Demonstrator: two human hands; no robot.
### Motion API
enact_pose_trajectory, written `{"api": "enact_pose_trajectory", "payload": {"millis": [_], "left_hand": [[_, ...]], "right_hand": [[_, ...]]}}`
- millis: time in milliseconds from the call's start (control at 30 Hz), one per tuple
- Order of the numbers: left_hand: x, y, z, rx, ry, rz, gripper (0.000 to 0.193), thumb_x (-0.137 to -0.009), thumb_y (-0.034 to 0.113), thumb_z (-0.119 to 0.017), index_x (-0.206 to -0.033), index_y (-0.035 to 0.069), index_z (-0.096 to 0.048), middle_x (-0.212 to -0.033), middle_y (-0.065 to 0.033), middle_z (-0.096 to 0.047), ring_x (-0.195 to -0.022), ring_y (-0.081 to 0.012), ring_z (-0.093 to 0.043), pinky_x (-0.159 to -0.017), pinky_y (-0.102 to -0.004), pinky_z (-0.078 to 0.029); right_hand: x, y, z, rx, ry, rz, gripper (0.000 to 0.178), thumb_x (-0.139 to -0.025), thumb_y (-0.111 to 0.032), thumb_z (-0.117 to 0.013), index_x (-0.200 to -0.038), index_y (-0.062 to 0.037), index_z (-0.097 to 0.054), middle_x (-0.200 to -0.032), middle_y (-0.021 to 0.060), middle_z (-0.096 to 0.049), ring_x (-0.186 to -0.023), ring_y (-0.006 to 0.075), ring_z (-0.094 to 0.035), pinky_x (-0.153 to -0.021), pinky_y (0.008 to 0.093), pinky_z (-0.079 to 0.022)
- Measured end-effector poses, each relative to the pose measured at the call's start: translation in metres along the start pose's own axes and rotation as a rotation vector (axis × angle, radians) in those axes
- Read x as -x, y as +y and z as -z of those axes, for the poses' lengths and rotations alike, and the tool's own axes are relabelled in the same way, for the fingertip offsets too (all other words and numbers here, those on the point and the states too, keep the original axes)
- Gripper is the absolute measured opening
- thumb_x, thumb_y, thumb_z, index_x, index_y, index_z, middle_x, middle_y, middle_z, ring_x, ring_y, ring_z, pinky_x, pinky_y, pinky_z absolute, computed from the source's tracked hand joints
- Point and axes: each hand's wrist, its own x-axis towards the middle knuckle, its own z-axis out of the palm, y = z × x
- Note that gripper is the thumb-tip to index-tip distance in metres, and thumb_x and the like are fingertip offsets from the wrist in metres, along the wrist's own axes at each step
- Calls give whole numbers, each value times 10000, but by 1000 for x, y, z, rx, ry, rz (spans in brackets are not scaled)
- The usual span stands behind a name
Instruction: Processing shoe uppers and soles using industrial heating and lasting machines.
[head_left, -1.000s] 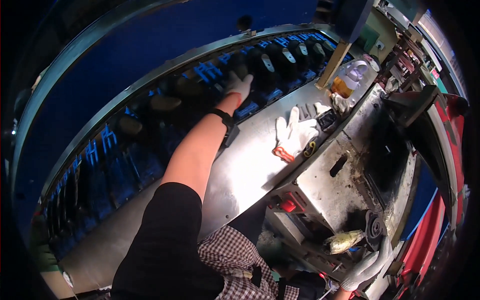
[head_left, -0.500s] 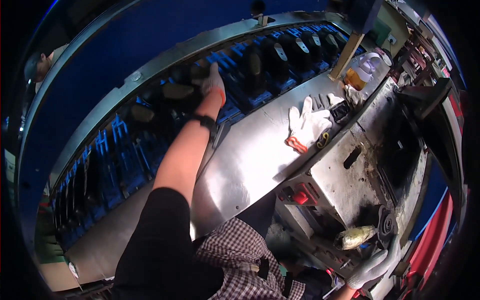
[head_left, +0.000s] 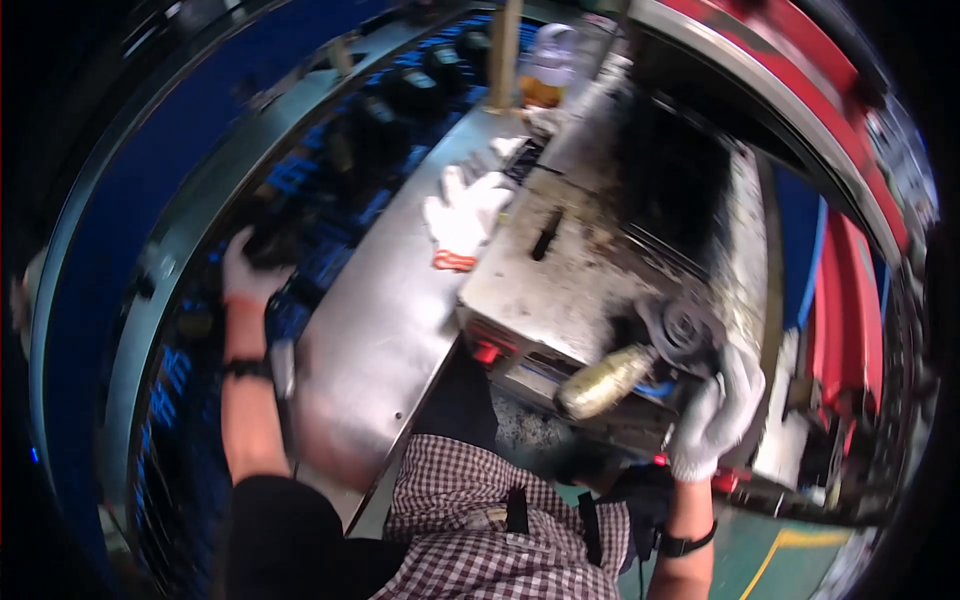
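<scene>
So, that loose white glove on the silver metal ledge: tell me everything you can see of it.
The loose white glove looks like soft fabric, with an orange-red cuff. It lies on the silver metal ledge, near the edge beside the worn metal box, its fingers partly spread and pointing away from the person, cuff toward them. Neither the white-gloved left hand nor the white-gloved right hand touches it. Glare and blur wash out the fabric's texture.

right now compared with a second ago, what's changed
The view has swung right. The left hand has moved along the blue-lit rack, away from the bottle; its grip is unclear. The right hand stays beside the dark round part, and the loose glove still lies on the metal ledge.
</scene>
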Motion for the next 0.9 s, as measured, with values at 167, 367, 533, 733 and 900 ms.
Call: {"api": "enact_pose_trajectory", "payload": {"millis": [167,367,533,733,900], "left_hand": [[133,-45,-51,169,-61,82,641,-906,340,-665,-1421,-13,-521,-1384,-246,-580,-1274,-482,-552,-1081,-631,-455],[190,-111,-135,92,-510,208,898,-853,383,-656,-1606,20,-330,-1567,-305,-432,-1375,-552,-487,-1110,-699,-425],[207,-153,-216,132,-776,437,675,-946,336,-588,-1525,13,-462,-1487,-227,-559,-1346,-411,-567,-1161,-618,-425],[177,-179,-298,-339,-849,287,464,-1116,386,-456,-1411,42,-552,-1336,-140,-674,-1159,-263,-697,-1019,-470,-580],[181,-156,-337,-953,-979,-159,602,-1048,350,-607,-1522,15,-447,-1303,-133,-672,-1033,-184,-708,-817,-300,-580]], "right_hand": [[-38,-23,0,-310,60,117,406,-858,92,-604,-1253,26,-666,-1072,188,-669,-978,349,-638,-915,435,-514],[-114,-85,-11,-1094,-553,-460,484,-1044,-287,-619,-1428,-6,-531,-1124,101,-667,-1019,168,-635,-913,344,-520],[-148,-103,-14,-1299,-891,-562,887,-1050,-426,-625,-1684,-102,-95,-1541,100,-474,-1288,188,-590,-1051,401,-535],[-167,-52,-14,-1555,-595,-908,558,-991,-378,-671,-1402,-42,-502,-1172,97,-722,-942,184,-753,-765,356,-644],[-202,49,-58,-1333,-412,-884,439,-937,-344,-714,-1196,5,-653,-1018,175,-765,-864,259,-770,-759,377,-638]]}}
